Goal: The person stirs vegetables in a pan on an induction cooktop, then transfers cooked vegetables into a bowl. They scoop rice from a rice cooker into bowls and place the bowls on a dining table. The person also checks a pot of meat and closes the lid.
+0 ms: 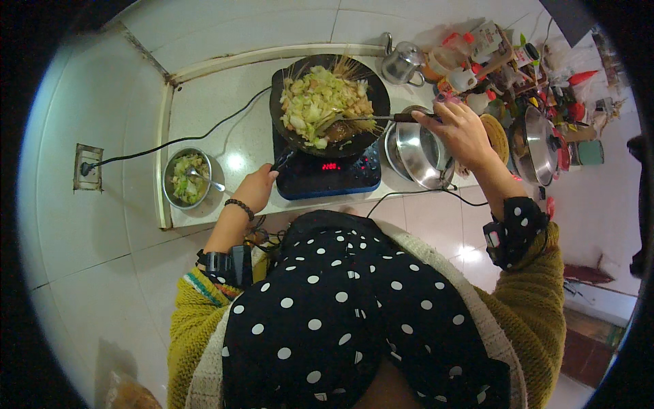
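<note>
A black wok (383, 95) sits on a dark induction cooker (306, 183) with a lit red display. Chopped pale-green cabbage (313, 99) fills much of the wok, and thin straw-coloured noodle-like strands (346, 68) fan out along its far and right sides. My left hand (255, 189) is closed round the wok's handle at the near left. From the right, my right hand (462, 129) grips a spatula (371, 118) by its dark handle. The spatula's blade reaches into the food near the middle of the wok, partly covered by cabbage.
A metal bowl (168, 191) of cabbage with a spoon (212, 183) stands left. Shiny metal bowls (415, 153) are right of the cooker, under my right forearm's side. A steel kettle (402, 63), bottles (449, 56) and a lidded pot (538, 146) crowd the right. A black cord (180, 140) runs to the wall socket.
</note>
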The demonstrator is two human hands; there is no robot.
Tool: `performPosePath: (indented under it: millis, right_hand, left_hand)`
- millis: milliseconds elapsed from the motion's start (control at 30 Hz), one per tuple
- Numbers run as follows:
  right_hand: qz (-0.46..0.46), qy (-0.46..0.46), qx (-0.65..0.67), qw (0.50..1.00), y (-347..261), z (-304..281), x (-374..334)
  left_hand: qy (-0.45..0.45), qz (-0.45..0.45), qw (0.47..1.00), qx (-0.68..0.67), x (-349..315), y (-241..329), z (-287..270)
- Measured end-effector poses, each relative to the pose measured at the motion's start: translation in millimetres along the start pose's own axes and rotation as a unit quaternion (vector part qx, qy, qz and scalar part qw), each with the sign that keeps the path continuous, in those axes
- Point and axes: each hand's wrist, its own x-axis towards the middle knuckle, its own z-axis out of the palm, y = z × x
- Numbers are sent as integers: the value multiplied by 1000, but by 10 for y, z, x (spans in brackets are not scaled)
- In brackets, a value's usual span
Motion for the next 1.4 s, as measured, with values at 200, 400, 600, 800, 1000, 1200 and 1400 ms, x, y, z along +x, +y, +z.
performPosePath:
  millis: [200,400,600,800,1000,1200,1400]
  right_hand:
    - [117,-70,61,989,-7,-543,-91]
    - [165,-135,154,965,-414,-842,-86]
    - [230,-252,239,909,-355,-800,136]
    - [283,-393,317,815,-189,-433,295]
    - [418,-183,525,719,-1082,335,48]
    - [536,-130,745,376,-1116,395,-419]
    - [547,-83,787,273,-1018,360,-780]
  left_hand:
    - [-10,-22,1000,4,-16,28,-2]
    - [-2,-9,1000,14,-22,33,-2]
    - [-12,-4,999,29,-14,26,-4]
    - [-10,8,1000,28,-4,-9,23]
    - [15,32,999,13,-8,-35,59]
    - [-36,-11,999,0,31,-20,13]
    - [-38,-4,999,-14,45,-24,-3]
